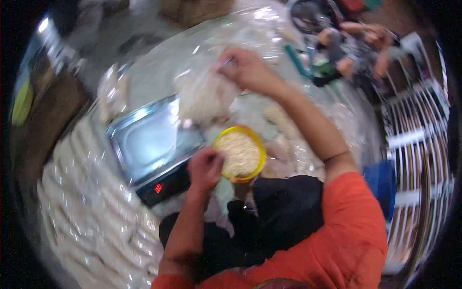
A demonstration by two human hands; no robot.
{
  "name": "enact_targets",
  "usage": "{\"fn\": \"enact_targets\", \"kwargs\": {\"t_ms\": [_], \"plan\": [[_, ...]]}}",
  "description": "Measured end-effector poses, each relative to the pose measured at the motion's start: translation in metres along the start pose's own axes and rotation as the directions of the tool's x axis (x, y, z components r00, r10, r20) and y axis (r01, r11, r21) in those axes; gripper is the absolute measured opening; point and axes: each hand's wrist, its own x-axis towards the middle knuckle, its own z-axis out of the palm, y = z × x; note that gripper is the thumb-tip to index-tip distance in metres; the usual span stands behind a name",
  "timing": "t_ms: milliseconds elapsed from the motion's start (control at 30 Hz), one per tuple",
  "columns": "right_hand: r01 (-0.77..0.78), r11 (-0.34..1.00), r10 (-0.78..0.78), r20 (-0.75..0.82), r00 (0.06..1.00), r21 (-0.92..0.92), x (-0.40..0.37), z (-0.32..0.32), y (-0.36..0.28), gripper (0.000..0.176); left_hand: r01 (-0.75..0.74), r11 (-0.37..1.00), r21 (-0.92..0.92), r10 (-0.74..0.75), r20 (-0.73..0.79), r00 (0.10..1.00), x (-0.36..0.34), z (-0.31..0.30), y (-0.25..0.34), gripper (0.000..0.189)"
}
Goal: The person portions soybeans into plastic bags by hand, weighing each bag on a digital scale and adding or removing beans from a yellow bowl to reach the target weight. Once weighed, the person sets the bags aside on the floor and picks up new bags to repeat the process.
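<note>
My right hand [243, 70] is raised beyond the bowl, its fingers closed on the upper part of a clear plastic bag [202, 98] with pale contents. The bag lies or hangs close to the far right corner of the scale; the picture is blurred there. My left hand [206, 168] is curled closed between the scale and the yellow bowl [263, 153], near the bowl's left rim. Whether anything is in its fingers cannot be made out. Small pale grains or pieces [239, 153] fill the bowl. The digital scale [154, 132] has a shiny metal pan and a red display.
Rows of filled clear bags [91, 207] cover the left side. Another filled bag [113, 94] lies behind the scale, and more bags [308, 149] lie to the right. A blue container [380, 185] and a slatted rack [414, 139] stand right. Another person [358, 50] sits at the far right.
</note>
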Motion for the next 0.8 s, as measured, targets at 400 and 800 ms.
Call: {"fn": "enact_targets", "kwargs": {"t_ms": [400,800], "plan": [[-0.046,0.992,-0.021,0.525,0.851,0.114,-0.171,-0.03,0.04,0.031,-0.476,0.703,0.528,0.474,0.152,0.868,-0.024,0.032,0.091,0.036],[-0.109,0.954,-0.039,0.475,0.879,0.279,-0.18,-0.038,0.061,0.036,-0.532,0.7,0.477,0.497,0.21,0.842,-0.029,0.043,0.102,0.011]]}}
